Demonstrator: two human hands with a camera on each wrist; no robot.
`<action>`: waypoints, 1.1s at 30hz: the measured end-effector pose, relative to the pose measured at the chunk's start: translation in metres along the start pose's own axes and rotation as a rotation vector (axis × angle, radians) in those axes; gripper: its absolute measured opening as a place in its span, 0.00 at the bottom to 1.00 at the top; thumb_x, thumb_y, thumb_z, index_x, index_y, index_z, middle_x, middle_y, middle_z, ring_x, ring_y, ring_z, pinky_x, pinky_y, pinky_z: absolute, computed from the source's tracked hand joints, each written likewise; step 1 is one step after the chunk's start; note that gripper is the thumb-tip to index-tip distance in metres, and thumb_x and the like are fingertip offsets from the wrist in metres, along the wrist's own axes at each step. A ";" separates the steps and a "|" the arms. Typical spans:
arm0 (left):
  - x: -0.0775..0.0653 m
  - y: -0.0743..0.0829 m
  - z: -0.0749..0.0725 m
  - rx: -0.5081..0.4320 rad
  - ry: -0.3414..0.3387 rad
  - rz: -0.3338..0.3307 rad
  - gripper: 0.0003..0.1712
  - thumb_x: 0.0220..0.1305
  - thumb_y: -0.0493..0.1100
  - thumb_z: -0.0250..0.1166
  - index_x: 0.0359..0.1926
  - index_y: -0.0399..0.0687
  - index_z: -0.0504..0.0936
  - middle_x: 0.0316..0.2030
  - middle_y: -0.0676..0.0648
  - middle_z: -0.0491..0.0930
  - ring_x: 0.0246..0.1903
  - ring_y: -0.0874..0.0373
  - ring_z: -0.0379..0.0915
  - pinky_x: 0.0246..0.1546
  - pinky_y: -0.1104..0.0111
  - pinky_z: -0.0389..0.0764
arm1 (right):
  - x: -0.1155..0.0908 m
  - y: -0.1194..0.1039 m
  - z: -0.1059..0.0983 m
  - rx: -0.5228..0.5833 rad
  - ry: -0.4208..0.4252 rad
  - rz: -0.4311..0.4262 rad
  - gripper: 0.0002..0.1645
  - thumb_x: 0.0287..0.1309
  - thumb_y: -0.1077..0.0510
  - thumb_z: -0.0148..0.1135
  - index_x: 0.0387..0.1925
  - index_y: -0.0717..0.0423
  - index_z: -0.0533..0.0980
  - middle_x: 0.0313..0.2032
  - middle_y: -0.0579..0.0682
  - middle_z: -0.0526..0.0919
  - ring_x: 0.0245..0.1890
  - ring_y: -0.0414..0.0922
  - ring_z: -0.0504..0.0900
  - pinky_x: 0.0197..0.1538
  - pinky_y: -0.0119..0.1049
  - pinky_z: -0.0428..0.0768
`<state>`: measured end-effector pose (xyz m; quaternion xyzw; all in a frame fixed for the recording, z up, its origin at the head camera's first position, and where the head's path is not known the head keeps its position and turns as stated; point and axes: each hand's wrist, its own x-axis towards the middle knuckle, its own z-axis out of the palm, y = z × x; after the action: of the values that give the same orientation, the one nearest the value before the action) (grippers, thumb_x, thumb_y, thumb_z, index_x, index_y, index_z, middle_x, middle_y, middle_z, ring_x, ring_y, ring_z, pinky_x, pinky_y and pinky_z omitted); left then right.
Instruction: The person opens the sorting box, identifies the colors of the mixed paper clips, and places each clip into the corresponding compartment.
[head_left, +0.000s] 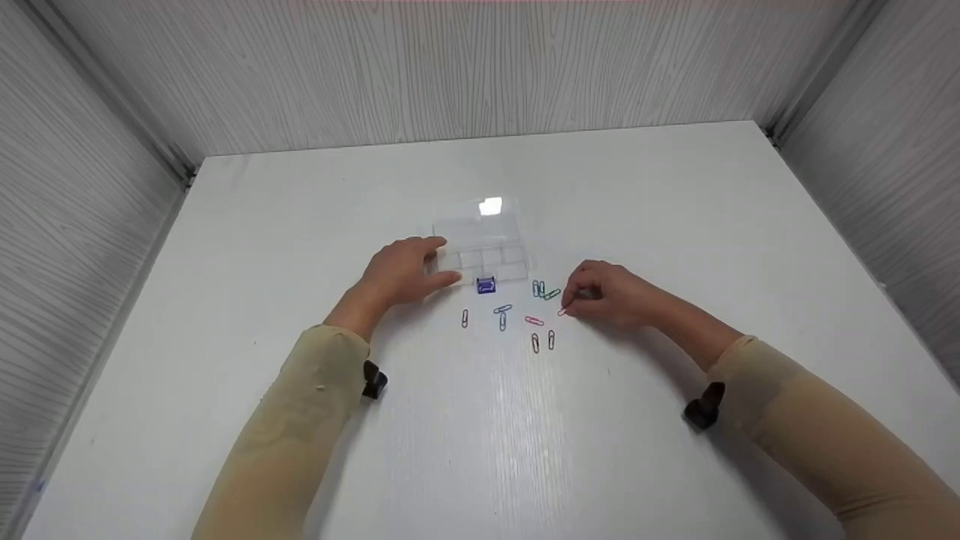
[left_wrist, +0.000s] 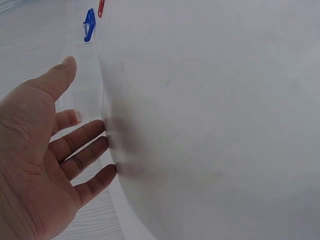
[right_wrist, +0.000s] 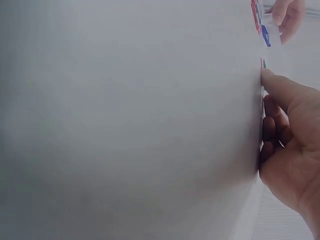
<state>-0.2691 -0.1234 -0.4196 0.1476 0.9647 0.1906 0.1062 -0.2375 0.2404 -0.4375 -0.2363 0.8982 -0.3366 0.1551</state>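
A clear plastic compartment box [head_left: 478,234] stands on the table with its lid raised and a blue-purple latch [head_left: 486,286] at its front. My left hand [head_left: 401,271] rests at the box's left side, thumb by the front corner and fingers loosely spread. To the right of the box, my right hand [head_left: 613,295] pinches a pink paper clip [head_left: 562,312] at the table surface between thumb and fingertips. Another pink paper clip [head_left: 534,321] lies just left of it. Green paper clips [head_left: 552,294] and blue paper clips [head_left: 502,322] lie in front of the box.
Dark red paper clips [head_left: 535,343] lie nearest to me, and a red one [head_left: 465,319] lies apart on the left. The white table [head_left: 465,450] is bounded by a pale wood-grain panel [head_left: 480,75] behind and panels on both sides.
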 end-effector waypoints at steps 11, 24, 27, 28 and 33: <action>-0.002 0.000 -0.002 -0.018 0.008 -0.006 0.45 0.70 0.65 0.67 0.80 0.49 0.69 0.70 0.42 0.77 0.71 0.44 0.69 0.75 0.50 0.65 | 0.002 -0.001 0.001 -0.011 0.000 0.015 0.03 0.66 0.55 0.74 0.34 0.42 0.87 0.47 0.44 0.81 0.50 0.46 0.75 0.56 0.43 0.72; -0.003 0.002 -0.003 -0.020 -0.001 -0.028 0.46 0.70 0.66 0.67 0.80 0.50 0.68 0.71 0.43 0.75 0.73 0.44 0.67 0.76 0.49 0.63 | 0.001 -0.003 0.001 -0.013 0.040 -0.005 0.02 0.62 0.57 0.77 0.35 0.48 0.89 0.38 0.40 0.87 0.44 0.45 0.79 0.50 0.40 0.77; -0.003 0.002 -0.003 -0.017 0.001 -0.029 0.46 0.70 0.67 0.66 0.80 0.51 0.67 0.71 0.43 0.75 0.73 0.44 0.67 0.76 0.49 0.63 | 0.000 -0.004 0.001 -0.026 0.050 0.002 0.03 0.61 0.56 0.78 0.36 0.49 0.90 0.36 0.39 0.89 0.42 0.45 0.80 0.47 0.40 0.77; -0.003 0.003 -0.003 -0.018 0.004 -0.028 0.46 0.70 0.67 0.66 0.80 0.51 0.68 0.71 0.43 0.75 0.73 0.44 0.67 0.76 0.49 0.63 | -0.001 -0.004 0.001 -0.026 0.050 0.003 0.03 0.62 0.56 0.78 0.36 0.49 0.90 0.35 0.39 0.89 0.41 0.45 0.81 0.47 0.40 0.78; -0.003 0.002 -0.001 -0.020 0.014 0.002 0.46 0.70 0.66 0.67 0.80 0.49 0.69 0.70 0.42 0.77 0.71 0.44 0.69 0.75 0.49 0.65 | -0.005 -0.004 -0.001 0.031 0.026 0.007 0.02 0.63 0.58 0.77 0.37 0.49 0.89 0.35 0.40 0.89 0.38 0.45 0.82 0.43 0.34 0.79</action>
<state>-0.2660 -0.1229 -0.4171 0.1463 0.9632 0.2015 0.1007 -0.2321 0.2413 -0.4338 -0.2263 0.8957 -0.3529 0.1483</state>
